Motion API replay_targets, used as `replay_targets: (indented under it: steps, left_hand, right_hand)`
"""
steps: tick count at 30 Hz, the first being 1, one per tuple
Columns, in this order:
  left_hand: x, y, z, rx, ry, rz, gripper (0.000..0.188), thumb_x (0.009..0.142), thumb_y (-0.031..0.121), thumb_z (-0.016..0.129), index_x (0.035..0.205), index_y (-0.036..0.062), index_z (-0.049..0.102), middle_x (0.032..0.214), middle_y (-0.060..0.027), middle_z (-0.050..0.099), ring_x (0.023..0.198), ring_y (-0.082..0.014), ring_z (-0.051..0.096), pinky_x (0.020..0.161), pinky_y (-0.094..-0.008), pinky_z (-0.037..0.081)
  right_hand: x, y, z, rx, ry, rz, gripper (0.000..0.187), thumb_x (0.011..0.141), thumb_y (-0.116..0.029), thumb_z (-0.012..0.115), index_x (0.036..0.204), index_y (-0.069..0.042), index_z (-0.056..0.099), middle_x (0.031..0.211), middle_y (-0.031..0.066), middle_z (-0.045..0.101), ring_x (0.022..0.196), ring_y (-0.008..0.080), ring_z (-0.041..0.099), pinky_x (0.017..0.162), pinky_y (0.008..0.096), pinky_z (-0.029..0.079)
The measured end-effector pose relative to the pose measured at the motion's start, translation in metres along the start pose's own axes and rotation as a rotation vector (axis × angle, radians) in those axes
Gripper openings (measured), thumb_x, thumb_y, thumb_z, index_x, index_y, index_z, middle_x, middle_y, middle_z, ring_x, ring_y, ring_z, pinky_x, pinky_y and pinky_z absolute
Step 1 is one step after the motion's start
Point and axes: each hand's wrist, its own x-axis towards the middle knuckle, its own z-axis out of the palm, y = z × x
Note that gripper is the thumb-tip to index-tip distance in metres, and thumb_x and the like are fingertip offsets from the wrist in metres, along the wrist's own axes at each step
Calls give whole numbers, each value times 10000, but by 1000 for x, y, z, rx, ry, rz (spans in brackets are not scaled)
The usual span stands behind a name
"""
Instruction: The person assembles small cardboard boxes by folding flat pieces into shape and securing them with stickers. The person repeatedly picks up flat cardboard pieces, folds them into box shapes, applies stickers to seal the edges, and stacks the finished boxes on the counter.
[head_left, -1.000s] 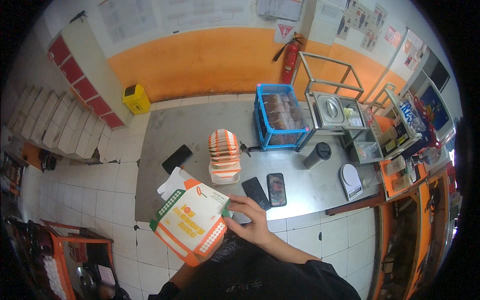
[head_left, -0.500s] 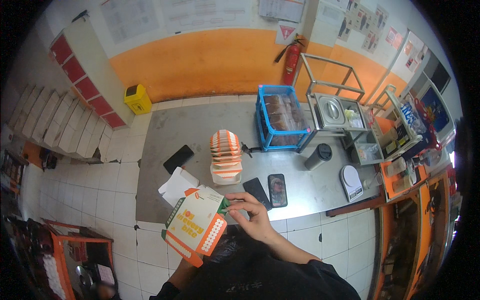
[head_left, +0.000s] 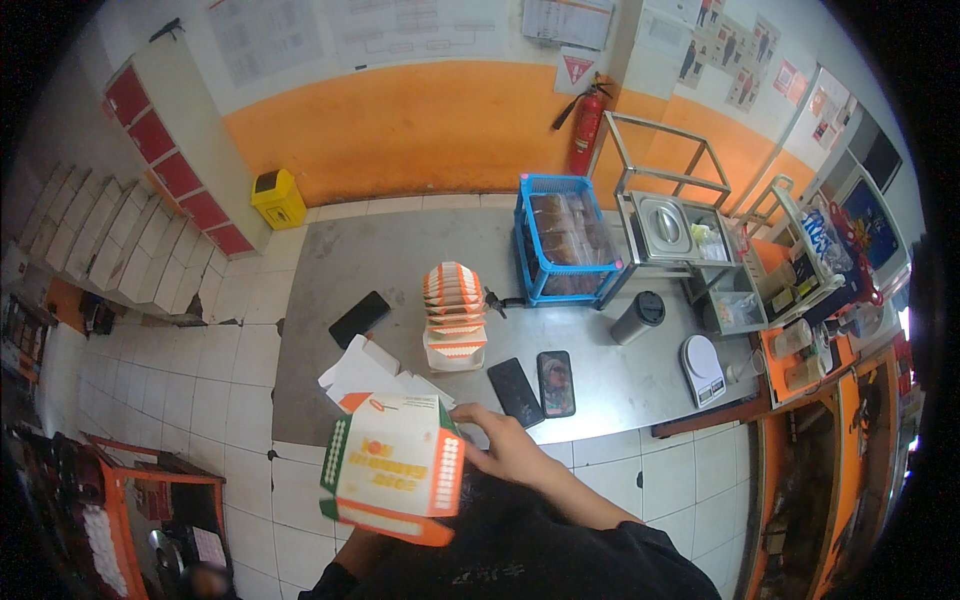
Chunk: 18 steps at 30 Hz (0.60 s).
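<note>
**Printed takeaway carton tipped between two hands at a steel table**

Clock directions run from the middle of the view. The paperboard takeaway carton [head_left: 395, 455] is at 7 o'clock, off the table's near edge, printed panel upward. The right hand [head_left: 508, 447], at 6 o'clock, grasps its right edge, fingertips hidden, apparently to steady that side. The left forearm [head_left: 362, 547] runs beneath; the left hand is hidden, so I cannot tell its grip, though it probably bears the weight.

Near the centre, matching cartons [head_left: 455, 335] nest in a row, presumably to save room. White paperboard [head_left: 362, 365] lies at 8 o'clock.

The steel table [head_left: 330, 250] also bears a dark phone [head_left: 358, 318] at 9, two phones side by side [head_left: 515, 392] at 5, a blue crate [head_left: 575, 268] at 2 and a tumbler [head_left: 636, 320] at 3. Beyond stand a yellow bin [head_left: 278, 203] at 10 and a fire extinguisher [head_left: 586, 135] at 1.
</note>
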Motion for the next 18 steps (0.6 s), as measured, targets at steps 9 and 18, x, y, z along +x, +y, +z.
replay_targets:
  steps: [9, 18]
  left_hand:
    - [15, 3, 1, 212, -158, 116, 228, 922, 173, 742, 1073, 18, 669, 1075, -108, 712, 1051, -252, 677, 941, -414, 509]
    - [13, 3, -1, -56, -57, -234, 344, 856, 154, 822, 1144, 56, 662, 1116, -90, 704, 1049, -193, 671, 919, -377, 537]
  right_hand:
    - [-2, 44, 7, 156, 81, 272, 341, 990, -141, 625, 1299, -1, 600, 1159, 151, 716, 1001, 228, 728, 892, 407, 585]
    - [2, 16, -9, 210, 136, 279, 173, 949, -117, 708, 1078, -2, 697, 1063, 152, 726, 926, 213, 724, 781, 332, 572]
